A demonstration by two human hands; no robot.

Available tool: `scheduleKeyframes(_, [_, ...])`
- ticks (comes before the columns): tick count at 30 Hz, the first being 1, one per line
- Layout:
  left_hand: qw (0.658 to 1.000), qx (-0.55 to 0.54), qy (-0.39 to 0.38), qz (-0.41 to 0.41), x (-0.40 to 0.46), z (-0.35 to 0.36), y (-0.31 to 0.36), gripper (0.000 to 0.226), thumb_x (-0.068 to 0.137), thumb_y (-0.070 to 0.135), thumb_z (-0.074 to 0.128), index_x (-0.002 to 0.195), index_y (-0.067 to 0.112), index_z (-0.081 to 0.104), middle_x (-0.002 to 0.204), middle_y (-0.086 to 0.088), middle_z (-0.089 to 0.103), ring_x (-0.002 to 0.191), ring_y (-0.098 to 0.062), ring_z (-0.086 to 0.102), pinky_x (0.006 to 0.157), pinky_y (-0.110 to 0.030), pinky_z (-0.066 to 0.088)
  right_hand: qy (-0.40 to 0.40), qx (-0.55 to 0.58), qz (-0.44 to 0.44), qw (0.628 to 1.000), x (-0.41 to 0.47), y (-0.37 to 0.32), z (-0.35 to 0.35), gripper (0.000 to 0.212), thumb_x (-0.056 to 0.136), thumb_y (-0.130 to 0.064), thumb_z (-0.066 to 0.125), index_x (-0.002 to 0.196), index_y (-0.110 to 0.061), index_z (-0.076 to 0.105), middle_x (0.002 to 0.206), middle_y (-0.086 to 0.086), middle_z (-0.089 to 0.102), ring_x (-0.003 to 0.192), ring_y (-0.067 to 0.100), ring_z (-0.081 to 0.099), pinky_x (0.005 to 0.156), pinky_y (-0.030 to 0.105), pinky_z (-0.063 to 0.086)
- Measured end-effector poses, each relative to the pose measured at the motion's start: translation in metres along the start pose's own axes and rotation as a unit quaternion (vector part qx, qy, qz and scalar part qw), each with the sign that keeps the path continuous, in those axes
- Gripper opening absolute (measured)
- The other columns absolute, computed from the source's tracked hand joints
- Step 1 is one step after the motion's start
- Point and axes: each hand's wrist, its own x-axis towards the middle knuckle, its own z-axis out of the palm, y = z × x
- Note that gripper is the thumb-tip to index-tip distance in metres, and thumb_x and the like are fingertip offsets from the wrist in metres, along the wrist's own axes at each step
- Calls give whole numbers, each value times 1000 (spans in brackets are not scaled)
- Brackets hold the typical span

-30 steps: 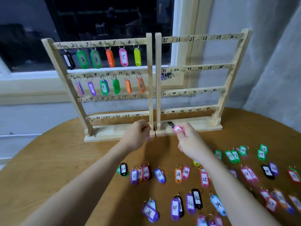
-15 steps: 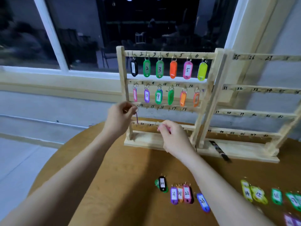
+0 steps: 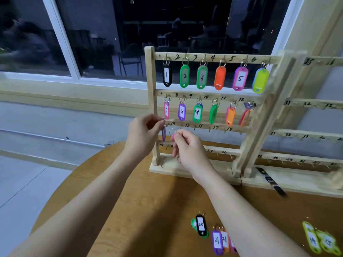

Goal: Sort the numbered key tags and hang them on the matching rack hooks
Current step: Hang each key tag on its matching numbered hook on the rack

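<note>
A wooden key rack (image 3: 151,86) stands on the round table, its top two rows filled with coloured tags 1 to 12. My left hand (image 3: 143,135) pinches the ring of a purple tag (image 3: 163,133) at the left end of the third row, beside the rack's post. My right hand (image 3: 189,148) holds a pink tag (image 3: 173,137) by its ring, just below the hook marked 14. The numbers on both held tags are hidden. A second rack (image 3: 304,135) adjoins on the right, its hooks bare.
Loose tags lie on the wooden table (image 3: 148,201) near me: a black 20 (image 3: 200,225), purple and orange 21s (image 3: 217,241), and yellow-green tags (image 3: 313,238) at right. A black marker (image 3: 270,180) rests on the rack base. A dark window is behind.
Both hands rose from the rack base to the third row, each carrying a tag. My view swung left, so most loose tags left the frame.
</note>
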Motion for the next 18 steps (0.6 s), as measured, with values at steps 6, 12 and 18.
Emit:
scheduleKeyframes(6, [1000,-9,-19,9,-1,4,1,11,97,19,66,87,21,71,74,12,68,66,7,59,63,-6,41,11,34,10,999,9,1,3,28,107,-19,44,89,-3,57,73,4,54,57,18,55,46,17,37])
scheduleKeyframes(12, [1000,-24,-1,-3,-2,13,-4,12,98,17,63,90,18,72,77,10,70,69,2,62,64,-10,42,24,43,3,999,12,3,2,27,106,-17,44,87,-2,56,70,4,54,57,21,55,47,19,37])
scheduleKeyframes(18, [999,-35,25,-4,-10,16,-5,13,99,14,61,93,19,71,75,11,70,70,-1,64,63,-12,46,23,74,-17,997,12,-3,4,26,106,-14,45,85,-8,58,67,2,53,57,24,52,44,17,35])
